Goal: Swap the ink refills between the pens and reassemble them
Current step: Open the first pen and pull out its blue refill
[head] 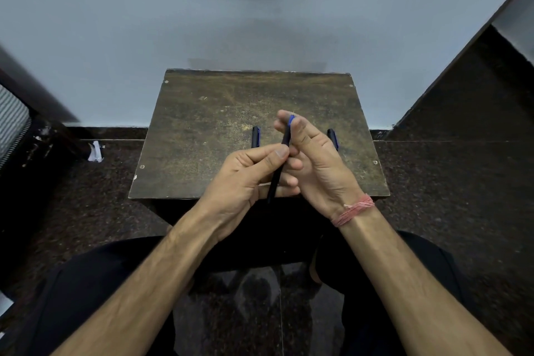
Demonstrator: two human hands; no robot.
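Observation:
I hold a dark pen [286,139] with a blue tip section upright between both hands over the small wooden table [202,130]. My left hand [245,182] pinches its lower barrel between thumb and fingers. My right hand [315,159] grips the upper end, fingertips closed around the blue tip. A dark pen part with blue trim [255,137] lies on the table just left of my hands. Another dark and blue pen part [333,137] lies to the right, partly hidden behind my right hand. No loose refill is visible.
The table stands against a pale wall [260,23] on a dark speckled floor [448,182]. A white scrap [95,152] lies on the floor at the left. My legs in dark trousers [101,283] are below the table's near edge.

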